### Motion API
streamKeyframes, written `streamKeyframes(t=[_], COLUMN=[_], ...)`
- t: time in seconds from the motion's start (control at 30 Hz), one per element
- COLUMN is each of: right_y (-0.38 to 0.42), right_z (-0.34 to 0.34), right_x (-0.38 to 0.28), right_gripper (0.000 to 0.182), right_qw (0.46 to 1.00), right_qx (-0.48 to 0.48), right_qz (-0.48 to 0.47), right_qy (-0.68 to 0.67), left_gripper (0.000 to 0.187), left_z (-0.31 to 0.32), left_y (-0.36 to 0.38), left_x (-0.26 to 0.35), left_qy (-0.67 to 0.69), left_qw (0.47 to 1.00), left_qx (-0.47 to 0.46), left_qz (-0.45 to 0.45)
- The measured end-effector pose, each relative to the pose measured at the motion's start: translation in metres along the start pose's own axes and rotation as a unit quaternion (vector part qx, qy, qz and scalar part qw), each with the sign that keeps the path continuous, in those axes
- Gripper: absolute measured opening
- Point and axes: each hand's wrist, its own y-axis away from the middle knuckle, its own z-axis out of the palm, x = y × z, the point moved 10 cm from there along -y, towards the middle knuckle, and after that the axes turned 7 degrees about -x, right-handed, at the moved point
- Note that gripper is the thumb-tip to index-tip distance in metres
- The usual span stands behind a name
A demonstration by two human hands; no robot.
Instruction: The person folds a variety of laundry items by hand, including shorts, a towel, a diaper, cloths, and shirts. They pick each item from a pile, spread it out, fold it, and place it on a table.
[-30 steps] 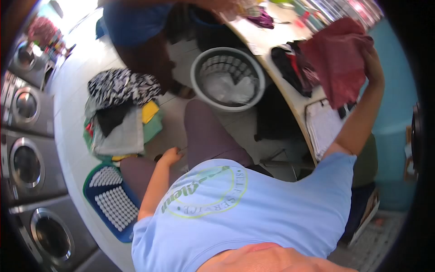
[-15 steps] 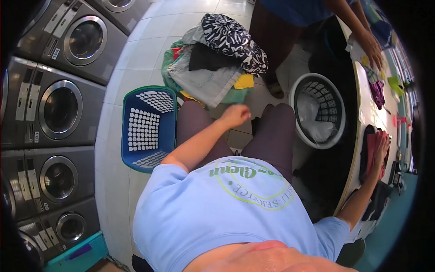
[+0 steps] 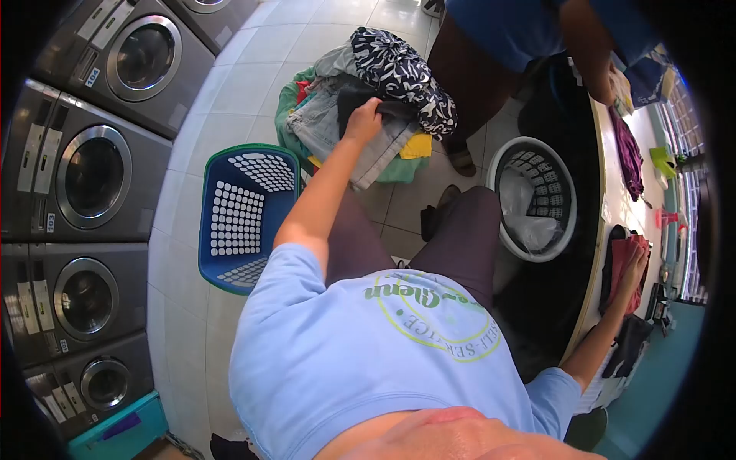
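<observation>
My left hand (image 3: pixel 363 121) is closed on a black garment (image 3: pixel 397 110) at the top of a heap of laundry. Around it in the heap are a black-and-white patterned cloth (image 3: pixel 395 69), light grey-blue denim (image 3: pixel 322 119), a yellow cloth (image 3: pixel 416 146) and green fabric (image 3: pixel 287 107). Over at the right, my right hand (image 3: pixel 635 264) lies with fingers stretched out on a red and black garment (image 3: pixel 619 257) on the white table. Whatever supports the heap is hidden under the cloth.
A blue basket (image 3: pixel 287 207) stands by my left leg. The white-rimmed basket (image 3: pixel 568 192) to the right holds clear plastic. Front-loading machines (image 3: pixel 93 176) line the left. Another person (image 3: pixel 498 38) stands at the table (image 3: pixel 606 165), near purple cloth (image 3: pixel 627 153).
My left hand has moved forward from above my lap to the heap and taken hold of the black garment. My right hand stays on the red and black garment.
</observation>
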Motion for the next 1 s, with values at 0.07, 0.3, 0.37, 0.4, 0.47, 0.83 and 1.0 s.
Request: streamKeyframes(t=[0.07, 0.3, 0.37, 0.4, 0.47, 0.83, 1.0], right_y=[0.000, -0.045, -0.033, -0.008, 0.045, 0.313, 0.288], right_z=[0.002, 0.019, 0.011, 0.000, -0.004, 0.267, 0.258], right_x=[0.003, 0.056, -0.003, -0.070, -0.215, -0.466, -0.444], right_gripper=[0.078, 0.072, 0.073, 0.076, 0.077, 0.059, 0.033], right_qw=[1.000, 0.995, 0.978, 0.949, 0.928, 0.499, 0.511], right_qx=[0.000, -0.037, 0.024, 0.104, 0.191, -0.588, -0.507], right_qz=[-0.001, -0.046, -0.047, -0.053, -0.150, 0.016, 0.109], right_qy=[-0.005, 0.077, 0.202, 0.294, 0.282, -0.637, -0.685], left_gripper=[0.017, 0.025, 0.034, 0.036, 0.040, 0.047, 0.048], left_z=[-0.017, -0.003, -0.005, -0.010, -0.015, -0.011, -0.011], left_y=[0.043, 0.155, 0.163, 0.160, 0.156, 0.187, 0.186], left_x=[0.040, 0.027, 0.037, 0.054, 0.083, 0.138, 0.110], left_qy=[0.071, 0.140, 0.471, 0.551, 0.659, 0.591, 0.684], left_qw=[0.997, 0.977, 0.818, 0.764, 0.666, 0.669, 0.633], left_qx=[-0.007, -0.137, -0.133, -0.144, -0.165, -0.175, -0.179], left_qz=[0.039, -0.086, -0.302, -0.305, -0.307, -0.415, -0.315])
